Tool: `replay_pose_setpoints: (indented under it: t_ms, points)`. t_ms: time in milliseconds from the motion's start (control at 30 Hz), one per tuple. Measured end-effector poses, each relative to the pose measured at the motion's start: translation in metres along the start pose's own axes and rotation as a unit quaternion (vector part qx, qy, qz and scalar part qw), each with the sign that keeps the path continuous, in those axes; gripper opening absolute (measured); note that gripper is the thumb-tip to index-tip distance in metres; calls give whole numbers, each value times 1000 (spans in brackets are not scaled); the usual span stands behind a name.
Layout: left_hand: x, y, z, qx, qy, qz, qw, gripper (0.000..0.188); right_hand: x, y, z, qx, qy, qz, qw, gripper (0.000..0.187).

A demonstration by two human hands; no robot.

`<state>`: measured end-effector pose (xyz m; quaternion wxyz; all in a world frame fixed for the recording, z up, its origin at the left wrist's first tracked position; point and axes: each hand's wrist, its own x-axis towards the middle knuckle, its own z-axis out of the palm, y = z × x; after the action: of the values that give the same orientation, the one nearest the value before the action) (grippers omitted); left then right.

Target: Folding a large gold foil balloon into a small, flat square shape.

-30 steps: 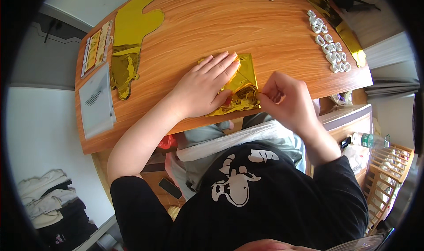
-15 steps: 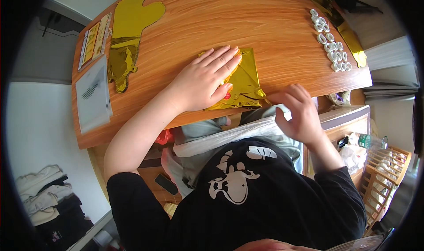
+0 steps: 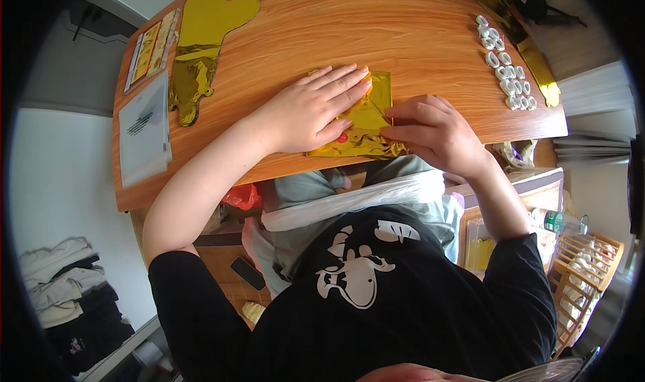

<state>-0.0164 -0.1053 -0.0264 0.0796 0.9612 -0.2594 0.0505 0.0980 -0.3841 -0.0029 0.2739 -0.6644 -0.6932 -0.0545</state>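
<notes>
A folded gold foil balloon (image 3: 369, 118) lies near the table's front edge, its lower part crinkled and marked with a small red spot (image 3: 342, 138). Across its left side my left hand (image 3: 306, 110) is laid flat, fingers stretched toward the far right and thumb beside the red spot. My right hand (image 3: 440, 133) is at the foil's right edge, its fingers bent and their tips closed on the lower right part. The left palm hides much of the foil's left half. Another gold foil balloon (image 3: 218, 19), deflated and unfolded, is spread on the table's far left.
Several small white coiled rings (image 3: 504, 66) are grouped at the table's right end. More gold foil (image 3: 537, 63) lies along the far right edge. A printed card (image 3: 149, 53) and a clear plastic sleeve (image 3: 144, 133) rest at the left. A wooden rack (image 3: 588, 261) stands lower right.
My right hand has moved up and forward from beside the table edge onto the foil's right side. The left hand stays pressed on the foil. The view has shifted slightly.
</notes>
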Motion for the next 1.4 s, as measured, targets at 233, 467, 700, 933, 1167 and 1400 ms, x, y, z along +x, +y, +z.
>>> replay_pose_setpoints:
  t_ms: [233,467,700,933,1167,1400]
  points:
    - [-1,2,1,6,-5,-8,1000,68,6,0,5,78,-35,3,996,36]
    - [0,6,1,-25,11,-19,999,74,13,7,8,172,-59,90,979,20]
    - [-1,3,4,-1,28,-9,1000,69,39,1,7,165,-25,93,981,11]
    - [0,6,-1,40,-15,-13,999,66,56,3,14,202,-61,214,954,17]
    - [-5,2,-6,-144,56,-51,987,73,66,6,17,174,-95,233,952,19]
    - [-33,5,-36,-86,-57,-120,987,79,75,2,10,162,-138,276,937,21]
